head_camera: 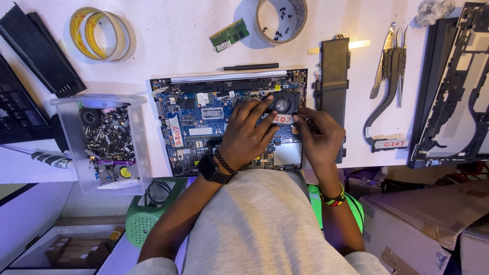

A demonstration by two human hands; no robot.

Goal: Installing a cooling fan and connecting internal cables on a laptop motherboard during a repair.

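Note:
An opened laptop base with a blue motherboard (193,122) lies on the white table in front of me. My left hand (247,135) rests on the board, fingers spread and touching the round black cooling fan (283,103) near its upper right corner. My right hand (318,135) is at the laptop's right edge, fingertips pinching the white labelled tag (281,119) just below the fan. A black wristwatch and a bead bracelet sit on my left wrist. The right wrist wears a coloured bead band.
A clear plastic bin (137,153) of screws and small parts stands left. Behind the laptop lie a black screwdriver (249,66), a green memory stick (229,34), tape rolls (99,33), a black battery (333,71), a heat pipe (384,86) and a laptop frame (453,81).

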